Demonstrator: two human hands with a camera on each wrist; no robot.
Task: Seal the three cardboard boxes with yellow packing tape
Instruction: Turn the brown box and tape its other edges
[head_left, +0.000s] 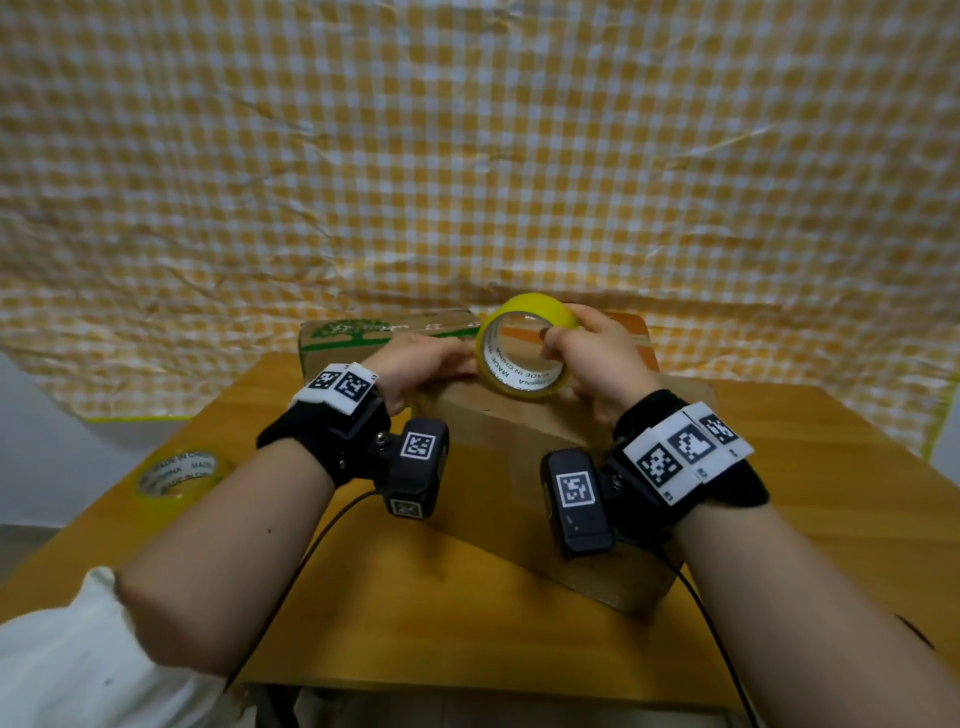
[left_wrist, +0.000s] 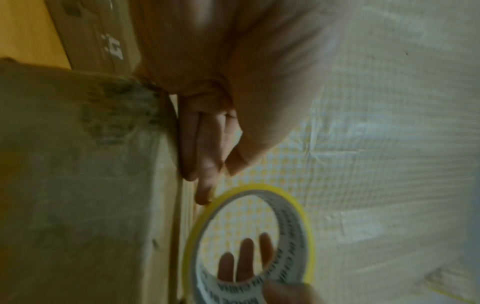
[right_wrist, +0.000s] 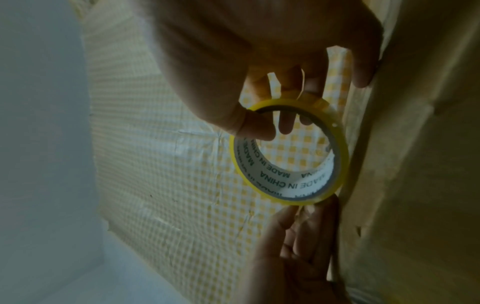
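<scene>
Hands: right hand (head_left: 597, 358) grips tape roll (head_left: 524, 345); left hand (head_left: 421, 364) fingers straight, on box (head_left: 498, 467); wooden table (head_left: 415, 613), checkered backdrop (head_left: 467, 156).

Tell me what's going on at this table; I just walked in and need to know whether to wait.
A person is taping cardboard boxes. Their right hand holds a yellow tape roll upright over the nearest box, thumb through its core. The left hand rests on the box top, fingertips at the roll's edge, seemingly after the tape's end. A green-printed box stands behind, and a spare roll lies on the wooden table.
</scene>
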